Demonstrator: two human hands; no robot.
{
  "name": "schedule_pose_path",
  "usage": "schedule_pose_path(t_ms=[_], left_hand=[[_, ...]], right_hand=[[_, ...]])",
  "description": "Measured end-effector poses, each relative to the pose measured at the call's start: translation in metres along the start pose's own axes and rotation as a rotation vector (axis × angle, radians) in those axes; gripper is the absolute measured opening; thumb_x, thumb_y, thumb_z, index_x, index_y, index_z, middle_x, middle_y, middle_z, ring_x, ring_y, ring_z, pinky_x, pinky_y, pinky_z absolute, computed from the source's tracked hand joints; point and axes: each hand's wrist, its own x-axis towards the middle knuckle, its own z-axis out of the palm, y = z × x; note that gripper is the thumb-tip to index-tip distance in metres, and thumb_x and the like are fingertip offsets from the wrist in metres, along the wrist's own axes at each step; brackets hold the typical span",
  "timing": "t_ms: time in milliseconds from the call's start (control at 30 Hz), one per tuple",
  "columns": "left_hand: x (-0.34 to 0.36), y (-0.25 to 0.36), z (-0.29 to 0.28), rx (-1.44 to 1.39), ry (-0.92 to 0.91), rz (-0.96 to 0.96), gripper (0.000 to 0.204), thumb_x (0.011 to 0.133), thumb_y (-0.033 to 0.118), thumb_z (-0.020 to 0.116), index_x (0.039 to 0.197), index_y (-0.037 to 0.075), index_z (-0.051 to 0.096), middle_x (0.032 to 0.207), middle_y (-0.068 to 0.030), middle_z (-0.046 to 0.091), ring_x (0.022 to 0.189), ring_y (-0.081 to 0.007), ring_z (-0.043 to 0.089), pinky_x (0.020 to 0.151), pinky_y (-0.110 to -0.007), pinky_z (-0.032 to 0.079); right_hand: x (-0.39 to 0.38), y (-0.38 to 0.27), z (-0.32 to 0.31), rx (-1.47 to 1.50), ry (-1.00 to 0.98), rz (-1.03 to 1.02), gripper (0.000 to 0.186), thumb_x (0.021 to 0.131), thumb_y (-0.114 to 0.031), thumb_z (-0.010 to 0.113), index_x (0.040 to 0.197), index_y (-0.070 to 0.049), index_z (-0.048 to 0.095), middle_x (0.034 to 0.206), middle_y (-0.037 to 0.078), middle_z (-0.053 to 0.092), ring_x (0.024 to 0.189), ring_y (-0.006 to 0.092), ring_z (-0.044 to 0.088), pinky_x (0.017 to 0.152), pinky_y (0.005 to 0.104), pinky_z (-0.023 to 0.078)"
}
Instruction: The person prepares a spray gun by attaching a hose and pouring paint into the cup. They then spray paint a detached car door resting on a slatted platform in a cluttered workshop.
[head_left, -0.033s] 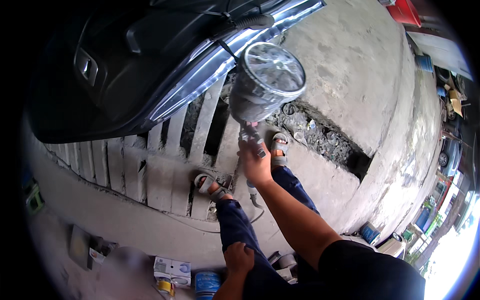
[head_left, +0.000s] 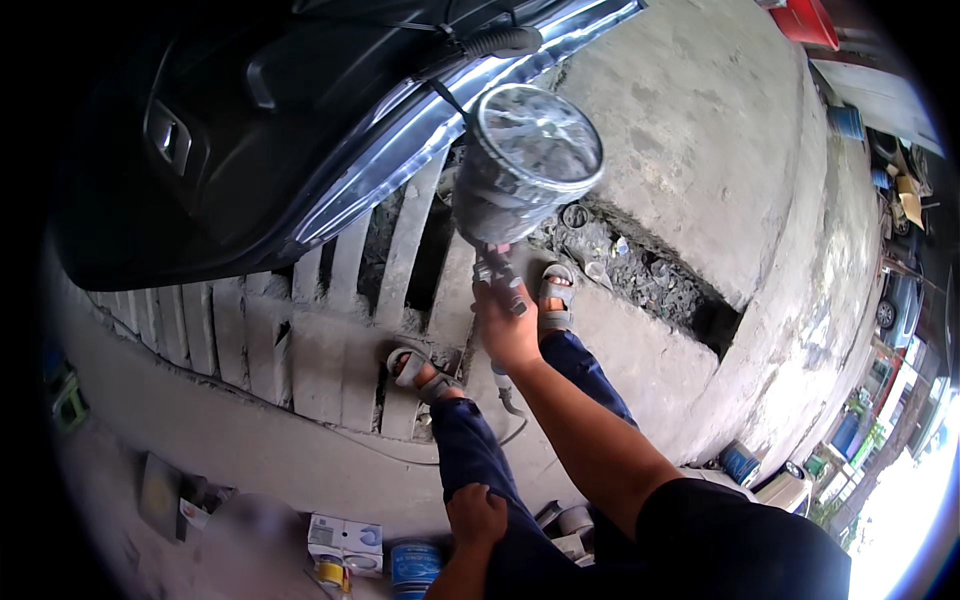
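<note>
My right hand [head_left: 508, 325] is wrapped round the handle of a paint spray gun [head_left: 497, 268]. On top of the gun sits a large round cup [head_left: 540, 137] with a clear, smeared lid. A hose fitting [head_left: 503, 382] comes out below my hand. Just beyond and left of the cup is a big black vehicle panel [head_left: 230, 170], its shiny bluish metal edge [head_left: 370, 180] facing the cup; I cannot tell whether they touch. A corrugated rubber boot [head_left: 505, 42] runs along that edge. My left hand [head_left: 478, 513], fingers curled in, rests on my left thigh.
Concrete slats [head_left: 345, 270] with gaps lie under the panel. A rubble-filled pit [head_left: 650, 280] opens right of my feet. An air hose [head_left: 385, 457] crosses the floor. A white box [head_left: 345, 540] and blue can [head_left: 415, 565] stand near; a red bucket [head_left: 805, 22] is at far right.
The spray gun and its cup have shifted very slightly left with my right hand. My left hand stays on the thigh.
</note>
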Motion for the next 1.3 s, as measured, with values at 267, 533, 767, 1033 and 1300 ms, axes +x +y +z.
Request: schedule_pose_path(t_ms=[267, 533, 767, 1033, 1300], left_hand=[[0.018, -0.01, 0.002, -0.098, 0.104, 0.282, 0.018, 0.08, 0.017, 0.062, 0.091, 0.004, 0.065, 0.093, -0.0143, 0.064, 0.09, -0.0344, 0.06, 0.079, -0.045, 0.048], [0.183, 0.114, -0.118, -0.14, 0.497, 0.569, 0.02, 0.08, 0.021, 0.07, 0.081, 0.009, 0.055, 0.077, -0.009, 0.057, 0.07, -0.0306, 0.057, 0.061, -0.043, 0.045], [0.233, 0.178, -0.152, 0.223, 0.437, 0.864, 0.027, 0.074, 0.029, 0.074, 0.073, 0.012, 0.053, 0.069, -0.0032, 0.049, 0.065, -0.0227, 0.055, 0.055, -0.038, 0.041], [0.249, 0.209, -0.156, 0.504, 0.495, 0.879, 0.023, 0.071, 0.028, 0.072, 0.067, 0.012, 0.056, 0.067, -0.0025, 0.052, 0.062, -0.0212, 0.055, 0.059, -0.038, 0.043], [0.264, 0.258, -0.163, 0.563, 0.445, 1.078, 0.019, 0.073, 0.023, 0.068, 0.067, 0.011, 0.054, 0.07, -0.0058, 0.053, 0.067, -0.0252, 0.056, 0.066, -0.042, 0.045]], right_hand=[[-0.003, -0.005, -0.008, -0.071, -0.007, 0.081, 0.03, 0.089, -0.017, 0.062, 0.114, -0.002, 0.054, 0.078, 0.021, 0.064, 0.072, 0.0385, 0.065, 0.064, 0.0395, 0.05], [-0.003, 0.002, -0.017, -0.057, 0.017, 0.071, 0.033, 0.088, -0.019, 0.062, 0.115, -0.003, 0.053, 0.081, 0.022, 0.064, 0.077, 0.0417, 0.064, 0.066, 0.0409, 0.05], [0.004, 0.024, -0.03, 0.004, -0.007, -0.078, 0.045, 0.084, -0.019, 0.064, 0.125, -0.007, 0.048, 0.088, 0.017, 0.066, 0.076, 0.0303, 0.065, 0.069, 0.037, 0.051], [0.012, 0.006, -0.043, 0.172, -0.029, -0.045, 0.054, 0.082, -0.02, 0.064, 0.13, -0.005, 0.045, 0.092, 0.018, 0.066, 0.082, 0.03, 0.065, 0.074, 0.0354, 0.05], [0.034, 0.002, -0.064, 0.042, 0.009, -0.083, 0.056, 0.081, -0.022, 0.064, 0.129, 0.001, 0.045, 0.102, 0.021, 0.063, 0.088, 0.0358, 0.063, 0.079, 0.0385, 0.051]])
